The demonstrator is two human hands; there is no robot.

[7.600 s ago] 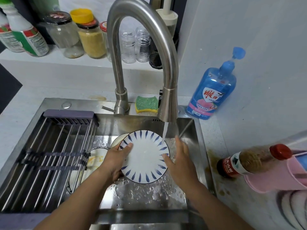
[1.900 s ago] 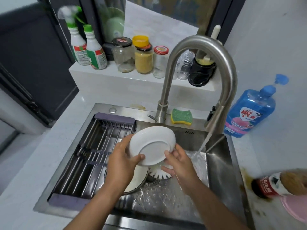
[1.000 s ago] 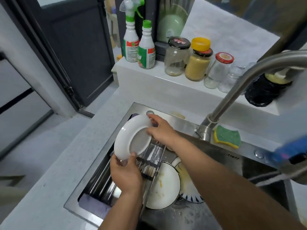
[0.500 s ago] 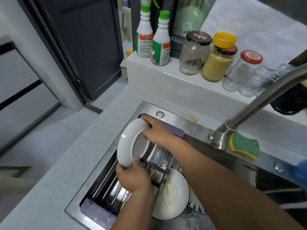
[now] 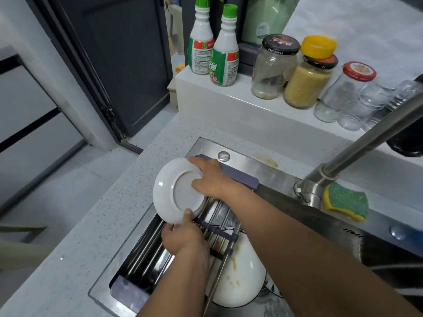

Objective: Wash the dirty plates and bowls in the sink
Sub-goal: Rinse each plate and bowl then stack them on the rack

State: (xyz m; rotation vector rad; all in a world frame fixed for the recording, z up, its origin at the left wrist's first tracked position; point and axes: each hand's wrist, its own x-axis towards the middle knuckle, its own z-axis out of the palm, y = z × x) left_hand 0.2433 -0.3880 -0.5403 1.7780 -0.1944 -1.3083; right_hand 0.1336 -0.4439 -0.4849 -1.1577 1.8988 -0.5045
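**Position.** The white plate (image 5: 180, 191) stands nearly on edge over the far left end of the drying rack (image 5: 146, 250), which spans the sink (image 5: 242, 161). Its underside and foot ring face the camera. The lower rim is at the level of the rack rods. Contact with the rods cannot be confirmed from this view.

**Grip, right hand** (image 5: 210, 179). The fingers lie over the upper right rim and onto the foot ring. This hand holds the plate from the far side.

**Grip, left hand** (image 5: 183, 239). The thumb presses the underside at the lower rim and the other fingers are behind it. This hand pinches the plate from the near side.

**Governing relation.** The line from one grip to the other runs roughly along the rods, near to far. The plate lies left of both forearms. The left hand is nearer the rods and sits at the rim that must seat. It will probably need to clear first, while the right hand steadies the top.

**Remaining work.** A dirty plate (image 5: 240, 280) with yellow residue lies in the basin below the rack's right edge. A blue-patterned dish (image 5: 272, 291) is partly hidden beneath it.
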